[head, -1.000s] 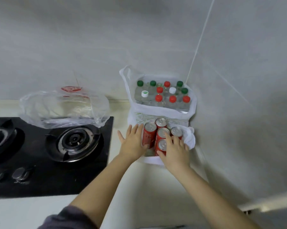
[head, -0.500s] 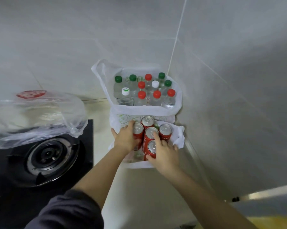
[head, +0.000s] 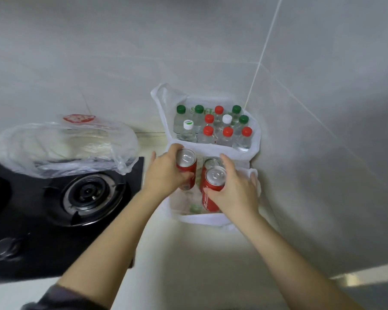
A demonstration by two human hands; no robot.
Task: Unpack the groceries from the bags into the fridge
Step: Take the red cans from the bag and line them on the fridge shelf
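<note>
A pale desk (head: 188,253) runs into a tiled corner; a black gas hob (head: 54,220) fills its left side, with a crumpled clear plastic bag (head: 65,148) lying across the hob's far edge; in the desk's far right corner stands a white bag (head: 253,139) packed with upright capped water bottles (head: 227,136); touching its near side, a lower white bag (head: 202,219) holds red cans; the left hand (head: 166,173) wraps one red can (head: 187,168), lifted at that bag's left rim; the right hand (head: 237,191) grips another can (head: 213,189), with a third can (head: 211,163) just behind it.
</note>
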